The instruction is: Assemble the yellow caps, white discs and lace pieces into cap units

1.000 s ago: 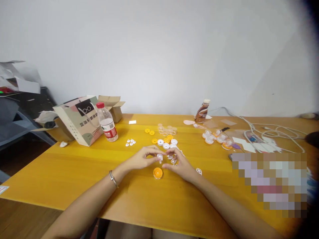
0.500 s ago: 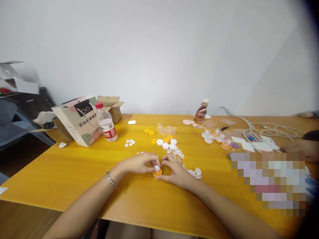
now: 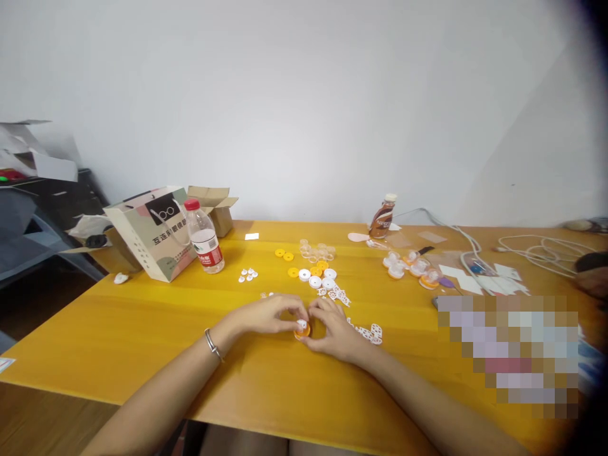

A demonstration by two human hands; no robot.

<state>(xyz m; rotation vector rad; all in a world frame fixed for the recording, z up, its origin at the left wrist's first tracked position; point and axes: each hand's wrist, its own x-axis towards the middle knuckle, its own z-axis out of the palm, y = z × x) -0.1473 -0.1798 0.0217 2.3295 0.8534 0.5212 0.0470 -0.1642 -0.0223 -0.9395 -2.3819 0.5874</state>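
Near the front of the yellow table [image 3: 247, 380], an orange round base [image 3: 300, 335] rested on the tabletop between the person's two hands, with a small white piece [image 3: 302, 324] upright at its top. The left hand [image 3: 280, 316] had its thumb and forefinger pinched on the small white piece, and a metal bracelet [image 3: 213, 345] circled that wrist. The right hand [image 3: 335, 330] curved in from the other side, its thumb and fingers spread with a gap between them; the thumb tip lay at the near right edge of the orange round base, though whether it pressed there could not be told.

Just beside the right hand lay white perforated plates [image 3: 373, 334], and beyond it was another cluster of white lattice pieces [image 3: 338, 295]. Behind these sat white discs [image 3: 315, 282], yellow discs [image 3: 284, 254] and clear cups [image 3: 316, 251]. Small white knobs [image 3: 247, 275] were grouped to the left, near a red-capped water bottle [image 3: 208, 247], a printed paper bag [image 3: 156, 237] and an open cardboard box [image 3: 221, 218]. On the right, well apart from the hands, orange-and-clear assemblies [image 3: 413, 267] were clustered in front of a brown Nescafé bottle [image 3: 382, 218], with a white cable [image 3: 536, 250] looped farther right.
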